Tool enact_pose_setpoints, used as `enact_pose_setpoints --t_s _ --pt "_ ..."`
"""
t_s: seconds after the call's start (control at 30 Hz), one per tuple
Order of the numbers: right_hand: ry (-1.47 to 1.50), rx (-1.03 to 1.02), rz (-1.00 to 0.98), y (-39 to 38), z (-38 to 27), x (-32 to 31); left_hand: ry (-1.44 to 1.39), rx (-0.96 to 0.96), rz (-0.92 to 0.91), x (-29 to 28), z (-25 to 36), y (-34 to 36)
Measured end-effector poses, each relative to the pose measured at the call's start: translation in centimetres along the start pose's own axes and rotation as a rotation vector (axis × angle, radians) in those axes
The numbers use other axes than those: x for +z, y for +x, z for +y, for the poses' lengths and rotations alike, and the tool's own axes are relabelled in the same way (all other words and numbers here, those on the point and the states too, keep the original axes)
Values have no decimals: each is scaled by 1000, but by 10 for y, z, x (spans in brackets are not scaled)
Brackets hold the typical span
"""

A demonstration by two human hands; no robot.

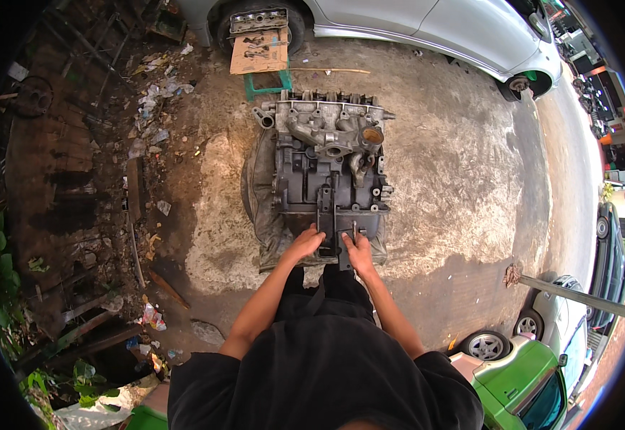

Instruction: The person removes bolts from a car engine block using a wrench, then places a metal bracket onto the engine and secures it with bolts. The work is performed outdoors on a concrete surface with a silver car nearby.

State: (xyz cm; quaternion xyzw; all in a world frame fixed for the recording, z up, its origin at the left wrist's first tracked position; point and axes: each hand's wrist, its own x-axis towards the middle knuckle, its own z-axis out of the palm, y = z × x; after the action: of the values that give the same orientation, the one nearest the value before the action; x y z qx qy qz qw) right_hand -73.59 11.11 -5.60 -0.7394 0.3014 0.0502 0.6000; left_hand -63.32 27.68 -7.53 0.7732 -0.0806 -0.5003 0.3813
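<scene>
An engine block [301, 183] lies in front of me, with a grey cast manifold [312, 132] across its upper half and a brownish round opening at the manifold's right. A long dark metal bracket [327, 201] runs down over the block's near end. My left hand [306, 244] is closed on the bracket's left side, thumb forward. My right hand [358, 254] grips its lower right part, close to a small thin metal piece [354, 226] that I cannot make out. The undersides of both hands' fingers are hidden.
A grey cloth [253, 197] lies under the engine on stained concrete. Beyond it, a green stool [268, 84] bears cardboard [262, 61] with metal parts, beside a silver car [377, 18]. Litter and wood [135, 190] line the left; a pole [577, 297] and a green car [520, 383] are right.
</scene>
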Motion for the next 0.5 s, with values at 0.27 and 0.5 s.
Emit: enact_pose_setpoints --t_s 0.27,0.5 --pt "-14 22 55 4 9 2 28 -50 -27 -9 19 -10" --pt "85 -43 87 1 -2 4 -163 89 154 -34 5 -10"
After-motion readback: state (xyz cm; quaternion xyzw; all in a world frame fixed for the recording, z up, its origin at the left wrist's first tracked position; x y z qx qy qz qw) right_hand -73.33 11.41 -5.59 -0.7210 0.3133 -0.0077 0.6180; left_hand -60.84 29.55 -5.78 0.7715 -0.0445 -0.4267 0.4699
